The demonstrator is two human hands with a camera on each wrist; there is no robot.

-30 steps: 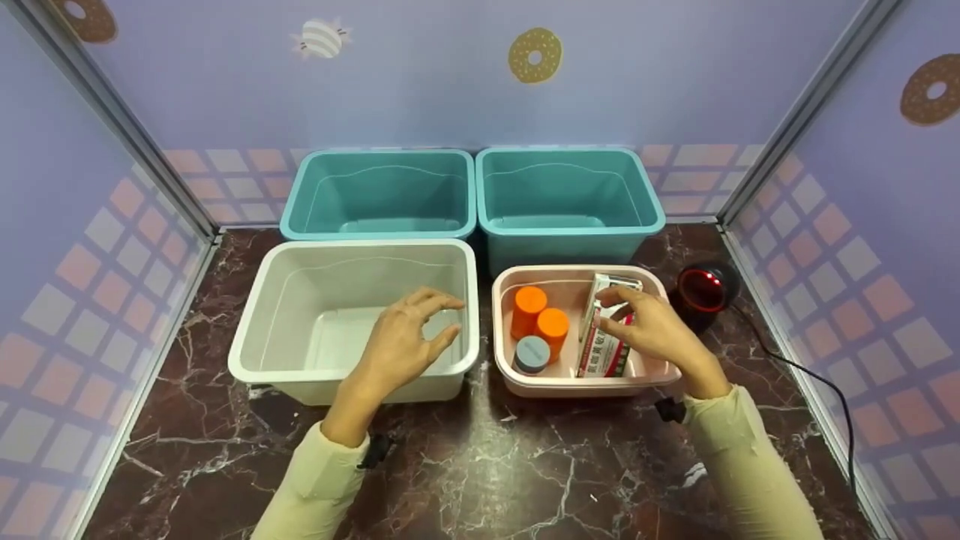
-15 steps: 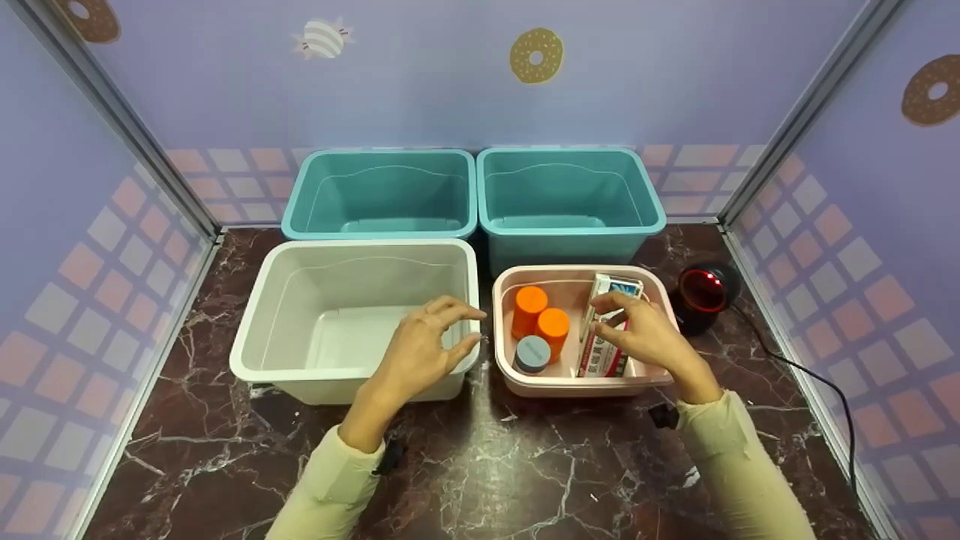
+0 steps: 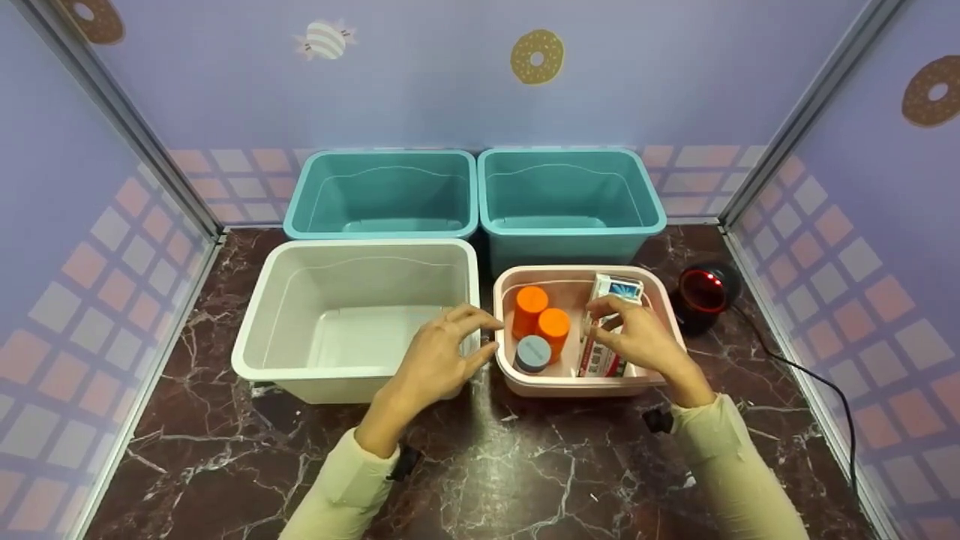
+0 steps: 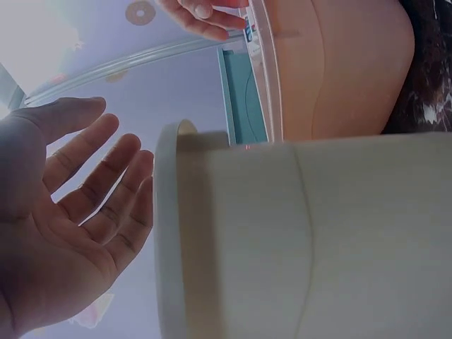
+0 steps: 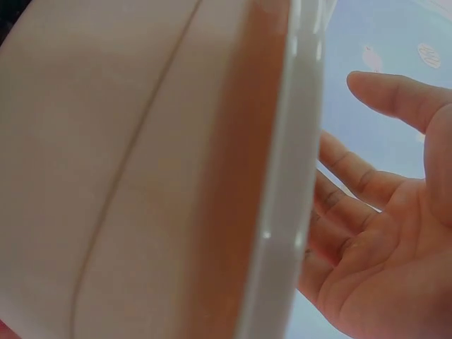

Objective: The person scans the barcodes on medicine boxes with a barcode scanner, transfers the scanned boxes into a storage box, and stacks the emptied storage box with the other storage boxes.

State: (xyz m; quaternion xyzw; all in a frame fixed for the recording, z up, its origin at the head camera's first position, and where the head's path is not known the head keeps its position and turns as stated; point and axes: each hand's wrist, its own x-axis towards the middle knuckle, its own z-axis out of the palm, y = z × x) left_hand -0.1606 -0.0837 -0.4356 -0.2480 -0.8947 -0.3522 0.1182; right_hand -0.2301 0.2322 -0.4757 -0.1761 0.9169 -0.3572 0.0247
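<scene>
My left hand [image 3: 439, 356] hovers over the right rim of the white bin [image 3: 259, 322], fingertips by the left rim of the pink bin [image 3: 501, 352]. Its fingers are loosely bent and hold nothing, as the left wrist view also shows. Above the pink bin's right side is my right hand [image 3: 637, 337], thumb and fingers apart, nothing between them. Beneath it lie a white box with a blue picture [image 3: 624, 289] and a red-and-white box with printed characters [image 3: 600, 360], both partly hidden. Two orange-capped bottles [image 3: 553, 324] and a grey-capped bottle [image 3: 533, 352] stand at the bin's left.
Two teal bins, one at the back left [image 3: 379, 235] and one at the back right [image 3: 574, 231], stand against the wall. A dark round device with red lights [image 3: 703, 292] sits right of the pink bin, its black cable [image 3: 817, 382] running along the right wall.
My left hand has moved right, from over the white bin to its right rim beside the pink bin. My right hand has shifted slightly left above the boxes, uncovering the blue picture.
</scene>
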